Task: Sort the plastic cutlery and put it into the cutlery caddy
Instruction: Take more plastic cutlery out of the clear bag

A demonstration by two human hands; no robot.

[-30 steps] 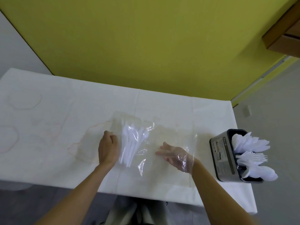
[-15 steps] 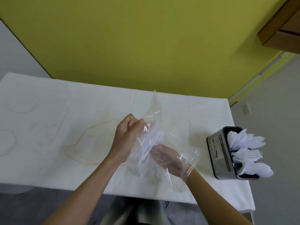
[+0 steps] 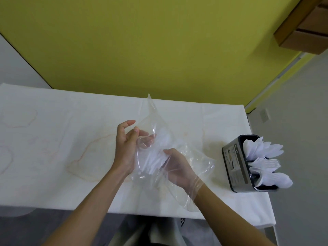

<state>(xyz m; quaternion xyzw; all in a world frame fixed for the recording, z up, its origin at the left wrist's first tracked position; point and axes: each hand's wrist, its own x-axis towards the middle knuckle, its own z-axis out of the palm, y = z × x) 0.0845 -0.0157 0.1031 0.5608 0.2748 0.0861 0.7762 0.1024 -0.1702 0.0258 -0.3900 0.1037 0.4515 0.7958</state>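
A clear plastic bag is lifted off the white-clothed table, one corner pointing up. My left hand holds the bag's left side, fingers curled into the film and the index finger raised. My right hand is inside the bag up to the wrist, its fingers closed on a bundle of white plastic cutlery. The pieces are blurred behind the film, so I cannot tell their type. The dark cutlery caddy stands near the table's right edge, holding white spoons and forks.
The cloth carries faint brown stains on its left half. The caddy sits close to the table's right edge, with grey floor beyond. A yellow wall runs behind the table, and a wooden cabinet hangs at the upper right.
The bag lay flat on the table with my left hand pressing its side. My left hand has since lifted it, and my right hand inside has closed on the cutlery bundle.
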